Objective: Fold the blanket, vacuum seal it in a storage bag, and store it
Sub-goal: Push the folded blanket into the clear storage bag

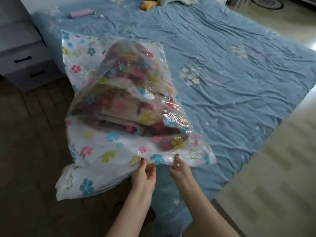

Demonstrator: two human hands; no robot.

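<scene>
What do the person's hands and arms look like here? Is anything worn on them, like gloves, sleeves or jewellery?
Both forearms are bare as far as the picture shows, with no sleeves or gloves in view. The left hand and the right hand have fingernails painted dark red. No watch or bracelet shows on either wrist. Whether there are rings is hard to tell, since the fingers are small and slightly blurred.

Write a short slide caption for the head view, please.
Both hands pinch the storage bag edge, folded blanket inside.

Glossy, crinkled clear plastic storage bag [109, 147] holds a soft cloth blanket [130, 93] on matt, creased bedsheet [230, 82].
</scene>
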